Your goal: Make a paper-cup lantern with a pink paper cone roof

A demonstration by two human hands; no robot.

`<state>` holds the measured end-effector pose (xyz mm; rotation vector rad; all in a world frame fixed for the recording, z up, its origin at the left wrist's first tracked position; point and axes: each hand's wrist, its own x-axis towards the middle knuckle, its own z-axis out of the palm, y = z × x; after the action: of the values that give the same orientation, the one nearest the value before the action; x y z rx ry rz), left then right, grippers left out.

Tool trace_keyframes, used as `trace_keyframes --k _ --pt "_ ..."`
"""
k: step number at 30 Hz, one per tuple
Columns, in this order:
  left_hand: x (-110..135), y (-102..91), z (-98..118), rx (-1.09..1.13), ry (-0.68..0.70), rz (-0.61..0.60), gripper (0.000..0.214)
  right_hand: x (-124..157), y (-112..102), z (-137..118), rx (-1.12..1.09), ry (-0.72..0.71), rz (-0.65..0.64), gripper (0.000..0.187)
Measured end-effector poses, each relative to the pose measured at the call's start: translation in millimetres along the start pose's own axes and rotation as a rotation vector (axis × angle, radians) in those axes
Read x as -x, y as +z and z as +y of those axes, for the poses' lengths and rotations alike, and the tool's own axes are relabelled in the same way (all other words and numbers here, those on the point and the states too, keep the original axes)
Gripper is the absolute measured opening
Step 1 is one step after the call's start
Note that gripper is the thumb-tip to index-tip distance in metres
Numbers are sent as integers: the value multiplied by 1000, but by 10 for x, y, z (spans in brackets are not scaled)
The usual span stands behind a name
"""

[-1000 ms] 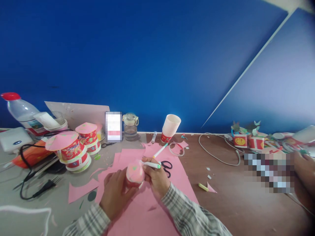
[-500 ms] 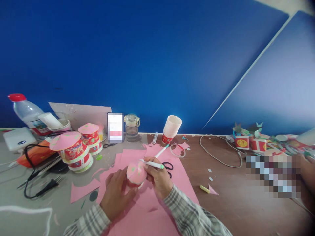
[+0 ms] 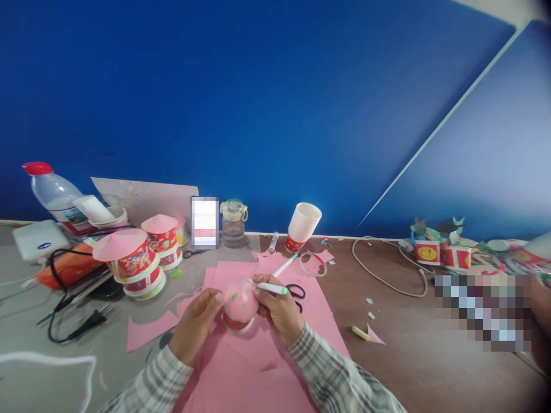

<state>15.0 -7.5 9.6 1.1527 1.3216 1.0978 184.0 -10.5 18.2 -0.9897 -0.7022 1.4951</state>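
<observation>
A small pink paper cone (image 3: 241, 303) with green spots sits over a red and white paper cup (image 3: 236, 328), on pink paper sheets (image 3: 267, 373). My left hand (image 3: 193, 324) pinches the cone's left edge between thumb and fingers. On the other side, my right hand (image 3: 282, 315) grips a white marker (image 3: 271, 288) with a green end, its fingertips touching the cone's right edge. A second white marker (image 3: 284, 266) with a teal end lies just beyond. Black scissors handles (image 3: 296, 291) show right of my right hand, the rest hidden.
Left stand cone-topped paper cups (image 3: 129, 258), a plug (image 3: 90, 324) and a bottle (image 3: 55, 195). Behind are a phone (image 3: 205, 222), a water jar (image 3: 233, 225) and stacked paper cups (image 3: 303, 223). At right are cup crafts (image 3: 427, 251), a cable (image 3: 391, 289) and another person's hand (image 3: 540, 312).
My left hand has shifted from around the cup up to the cone's edge and now pinches it. The right hand keeps the marker at about the same place.
</observation>
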Motion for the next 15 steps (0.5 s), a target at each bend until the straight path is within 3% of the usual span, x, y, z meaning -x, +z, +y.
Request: trace_keyframes --k 15 --pt "-8 53 53 274 -144 -97 33 18 20 6 -60 52 1 35"
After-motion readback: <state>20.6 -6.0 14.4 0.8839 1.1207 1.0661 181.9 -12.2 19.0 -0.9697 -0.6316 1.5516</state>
